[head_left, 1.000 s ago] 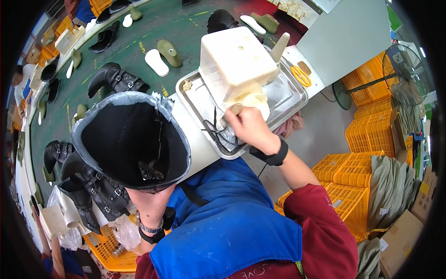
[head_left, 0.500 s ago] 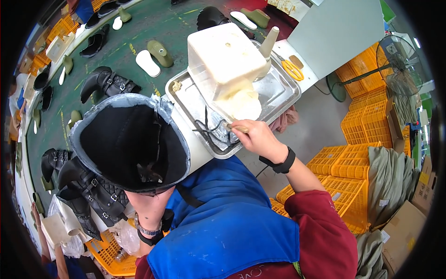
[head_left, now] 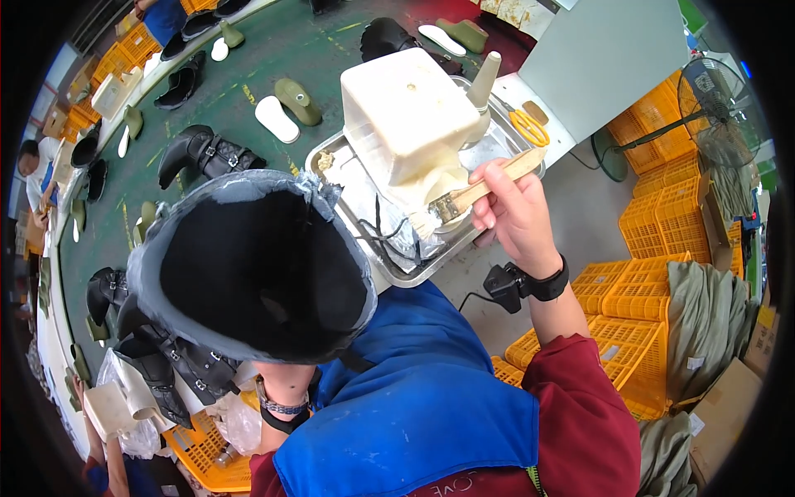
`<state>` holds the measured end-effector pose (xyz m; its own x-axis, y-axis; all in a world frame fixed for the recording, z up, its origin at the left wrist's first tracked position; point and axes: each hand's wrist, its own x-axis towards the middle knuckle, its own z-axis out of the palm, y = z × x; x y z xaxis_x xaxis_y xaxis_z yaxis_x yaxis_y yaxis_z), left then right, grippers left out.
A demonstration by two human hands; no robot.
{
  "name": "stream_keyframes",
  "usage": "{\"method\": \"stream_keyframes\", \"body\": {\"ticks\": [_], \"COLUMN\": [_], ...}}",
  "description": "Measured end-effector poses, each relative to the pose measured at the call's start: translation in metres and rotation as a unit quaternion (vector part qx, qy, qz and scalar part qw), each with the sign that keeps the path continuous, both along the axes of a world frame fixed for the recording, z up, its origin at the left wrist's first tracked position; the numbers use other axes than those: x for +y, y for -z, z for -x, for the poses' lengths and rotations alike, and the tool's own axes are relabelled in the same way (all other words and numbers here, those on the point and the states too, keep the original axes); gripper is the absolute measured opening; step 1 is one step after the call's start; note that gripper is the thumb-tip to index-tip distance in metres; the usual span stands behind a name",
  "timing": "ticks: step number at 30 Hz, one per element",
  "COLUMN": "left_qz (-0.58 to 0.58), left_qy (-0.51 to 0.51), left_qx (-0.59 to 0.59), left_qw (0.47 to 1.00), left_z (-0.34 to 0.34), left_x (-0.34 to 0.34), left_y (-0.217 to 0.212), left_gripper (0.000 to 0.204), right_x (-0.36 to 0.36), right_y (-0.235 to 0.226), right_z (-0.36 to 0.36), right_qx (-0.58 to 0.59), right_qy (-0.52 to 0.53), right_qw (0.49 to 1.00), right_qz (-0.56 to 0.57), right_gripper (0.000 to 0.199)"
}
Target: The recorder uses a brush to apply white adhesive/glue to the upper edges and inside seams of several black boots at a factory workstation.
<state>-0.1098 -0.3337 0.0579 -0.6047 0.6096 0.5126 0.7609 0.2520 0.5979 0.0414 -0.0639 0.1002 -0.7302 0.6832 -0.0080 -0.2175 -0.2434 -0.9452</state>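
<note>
— What is the right hand [head_left: 515, 217] doing?

— It is gripping a wooden-handled brush [head_left: 472, 192], fingers clamped around the handle, with the pale bristles hanging just above the near edge of the metal tray [head_left: 397, 269]. A white square tub [head_left: 408, 116] is sitting in that tray, and the brush tip is hovering just beside its lower front.

— And the left hand?

— I cannot tell whether it is closed or apart – only the wrist, wearing a beaded band, is showing beneath the black boot [head_left: 252, 265], whose open shaft is filling the middle of the view (the hand itself is hiding under it).

— Anything else around?

— Yellow scissors [head_left: 528, 127] are lying at the tray's far corner, yellow crates [head_left: 662, 224] are stacking up on the right, and more boots and pale soles are lying on the green belt [head_left: 240, 99] beyond.
</note>
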Motion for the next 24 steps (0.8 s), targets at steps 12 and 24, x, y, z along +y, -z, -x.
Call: {"method": "stream_keyframes", "body": {"ticks": [12,24], "left_qz": [0.030,0.037], "left_qy": [0.026,0.017], "left_qx": [0.101,0.100], "left_qw": [0.994,0.994], "left_z": [0.021,0.025], "left_x": [-0.024,-0.008], "left_y": [0.007,0.007], "left_gripper": [0.082,0.086], "right_x": [-0.055,-0.066], "right_y": [-0.035,-0.011], "right_z": [0.023,0.027], "right_qx": [0.020,-0.022], "right_qy": [-0.145,-0.159], "right_qw": [0.974,0.986], "right_qz": [-0.174,-0.045], "right_gripper": [0.014,0.018]}}
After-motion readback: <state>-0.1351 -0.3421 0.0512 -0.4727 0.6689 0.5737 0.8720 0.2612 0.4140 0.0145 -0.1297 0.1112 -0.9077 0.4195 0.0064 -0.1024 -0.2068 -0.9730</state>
